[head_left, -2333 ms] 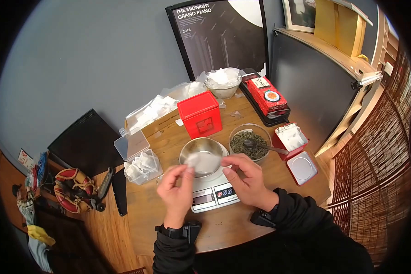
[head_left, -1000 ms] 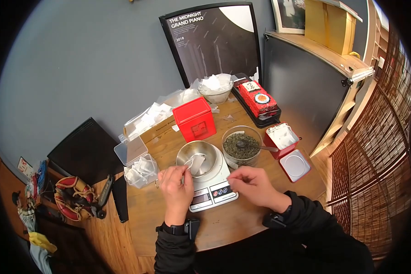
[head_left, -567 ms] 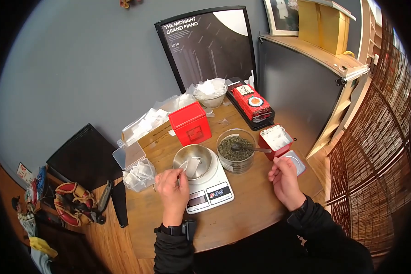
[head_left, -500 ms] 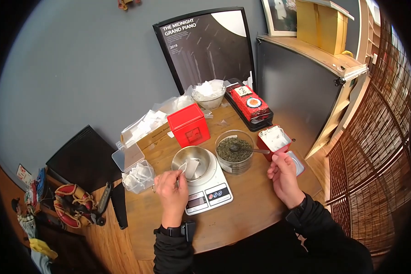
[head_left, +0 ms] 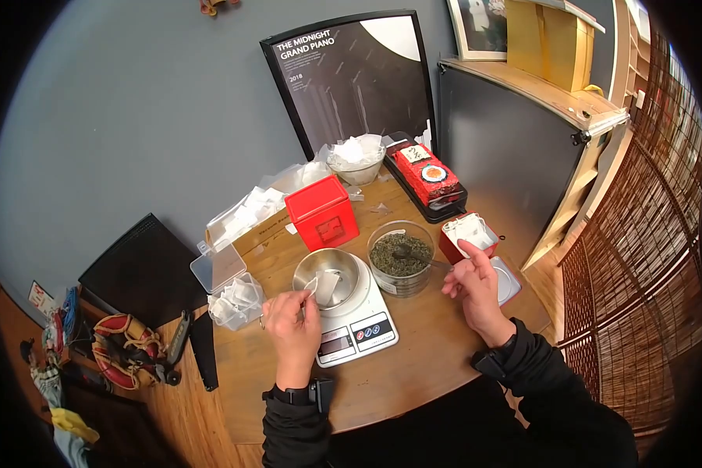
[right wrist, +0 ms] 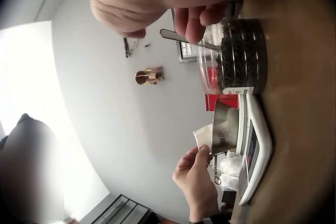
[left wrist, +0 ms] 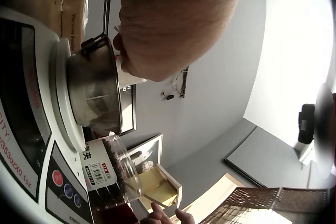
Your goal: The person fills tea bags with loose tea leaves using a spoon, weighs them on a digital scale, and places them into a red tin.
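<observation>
At the metal bowl (head_left: 308, 269)'s near left, the left hand (head_left: 292, 318) pinches a white pouch (head_left: 329, 287) just over the rim: likely light, soft, easily creased, best held by its edge. Rightward, the spoon (right wrist: 176, 37) leans in the leaf tub (head_left: 402, 288), probably stiff and smooth, best taken by its handle, just beside the right hand (head_left: 477, 292)'s parted, seemingly empty fingers.

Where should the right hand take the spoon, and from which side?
I'd pinch the spoon near its handle's free end, bringing the right hand in from the right: the handle slopes up and out past that side of the jar, while the other end sits in the leaves.
</observation>
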`<state>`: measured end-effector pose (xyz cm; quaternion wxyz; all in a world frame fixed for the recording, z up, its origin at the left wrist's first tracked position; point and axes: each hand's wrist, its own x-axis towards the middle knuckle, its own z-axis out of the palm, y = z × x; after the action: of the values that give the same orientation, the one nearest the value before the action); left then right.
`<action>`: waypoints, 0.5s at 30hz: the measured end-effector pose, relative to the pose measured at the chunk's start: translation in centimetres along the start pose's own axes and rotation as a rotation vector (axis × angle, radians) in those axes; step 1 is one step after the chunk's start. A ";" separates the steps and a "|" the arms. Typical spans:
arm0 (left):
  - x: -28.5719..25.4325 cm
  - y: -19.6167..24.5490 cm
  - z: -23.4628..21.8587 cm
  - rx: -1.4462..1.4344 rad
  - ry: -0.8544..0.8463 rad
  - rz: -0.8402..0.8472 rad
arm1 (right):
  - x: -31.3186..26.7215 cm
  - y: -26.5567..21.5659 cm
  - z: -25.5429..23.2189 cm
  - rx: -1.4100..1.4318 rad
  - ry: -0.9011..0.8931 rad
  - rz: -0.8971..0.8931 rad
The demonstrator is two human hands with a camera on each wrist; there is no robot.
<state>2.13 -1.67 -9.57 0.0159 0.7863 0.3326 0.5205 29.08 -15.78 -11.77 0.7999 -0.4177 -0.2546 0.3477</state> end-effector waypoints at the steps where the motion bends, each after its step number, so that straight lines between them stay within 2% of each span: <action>1: 0.0 0.0 0.0 -0.002 -0.001 -0.002 | 0.1 0.3 -0.1 -0.081 -0.054 -0.024; 8: 0.0 0.1 0.1 0.000 0.001 0.007 | 0.7 1.4 0.8 -0.261 -0.232 -0.061; 15: 0.0 0.3 -0.1 0.004 -0.017 -0.004 | 1.7 1.2 1.7 -0.424 -0.246 -0.120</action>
<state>2.23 -1.94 -9.41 0.0182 0.7899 0.3353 0.5131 28.57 -13.12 -11.73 0.6765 -0.5148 -0.4417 0.2869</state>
